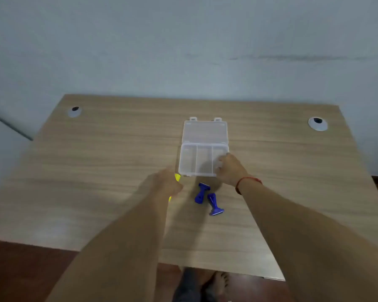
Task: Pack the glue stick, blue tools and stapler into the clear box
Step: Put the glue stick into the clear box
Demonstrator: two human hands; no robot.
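The clear box (192, 162) lies open on the wooden table (96, 166), lid folded back, with three compartments that look bare. My right hand (229, 170) grips the box's front right corner. My left hand (168, 184) is closed around a yellow glue stick (177, 177); yellow ends show above and below the fist, just left of the box's front left corner. Two blue tools (202, 192) (214, 204) lie side by side on the table just in front of the box, between my forearms. No stapler is in view.
Two round cable grommets sit near the table's back corners (74, 111) (317, 123). A pale wall stands behind the table. Red-brown floor and my feet (218, 282) show below the front edge.
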